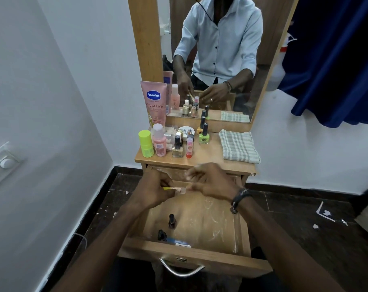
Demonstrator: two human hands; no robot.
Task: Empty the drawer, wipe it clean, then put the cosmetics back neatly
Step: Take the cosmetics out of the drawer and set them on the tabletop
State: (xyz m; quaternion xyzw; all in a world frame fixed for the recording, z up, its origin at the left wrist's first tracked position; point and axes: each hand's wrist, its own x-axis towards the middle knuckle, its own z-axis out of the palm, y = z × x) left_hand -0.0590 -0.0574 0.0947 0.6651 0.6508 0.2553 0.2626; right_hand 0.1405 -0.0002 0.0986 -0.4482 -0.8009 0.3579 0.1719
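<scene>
Most cosmetics [174, 142] are already stood along the table's [208, 159] back-left edge, with a folded cloth [238, 147] at its right. A small yellow-tipped item [174, 189] is pinched between the left hand [155, 191] and the right hand [212, 184] above the open drawer [200, 216]. A dark bottle [171, 221] and two small items are still left near the drawer's front-left corner, so emptying is judged nearly done, with wiping and restocking to follow.

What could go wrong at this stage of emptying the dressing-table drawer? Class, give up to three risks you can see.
1. The bottles on the tabletop stand packed together; setting another down could topple the lip balm or the gold nail polish.
2. A dark nail polish bottle stands upright in the open drawer; a passing forearm might knock it over.
3. Both hands pinch one small blurred item: left hand, right hand. It could slip.
</scene>
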